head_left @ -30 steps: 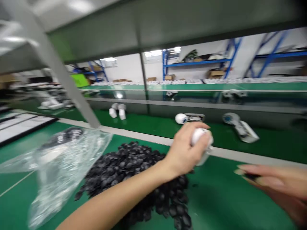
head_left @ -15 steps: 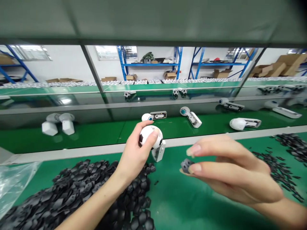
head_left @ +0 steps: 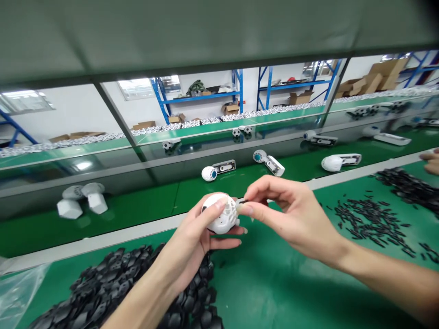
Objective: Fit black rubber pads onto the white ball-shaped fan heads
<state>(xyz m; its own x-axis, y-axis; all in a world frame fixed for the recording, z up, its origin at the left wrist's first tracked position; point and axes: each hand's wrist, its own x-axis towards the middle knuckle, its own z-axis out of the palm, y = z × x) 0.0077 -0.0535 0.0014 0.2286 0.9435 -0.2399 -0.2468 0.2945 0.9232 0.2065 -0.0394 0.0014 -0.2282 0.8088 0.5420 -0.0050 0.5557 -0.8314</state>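
Observation:
My left hand [head_left: 195,233] is closed round a white soccer-ball-shaped plastic housing [head_left: 219,224], thumb on top and fingers beneath. Slots and openings show on the housing's right side, and a black patch shows at its left edge. Thumb and forefinger of my right hand [head_left: 284,210] pinch a small black plastic piece [head_left: 241,201] close against that slotted side; whether it touches cannot be made out. Below my left forearm spreads a heap of black plastic panels [head_left: 109,283] on the green work surface [head_left: 274,283].
Beyond a pale rail [head_left: 144,230], white ball-headed units [head_left: 209,173] lie on a green belt [head_left: 137,205]. Small black parts [head_left: 370,219] are scattered at right, near another person's hand [head_left: 432,161]. A clear plastic bag [head_left: 24,288] lies at lower left. A shelf [head_left: 206,36] hangs overhead.
My right hand has brought the small black piece leftward to the housing. My left hand has turned the housing so its slotted side faces right. The view has swung rightward since the first frame.

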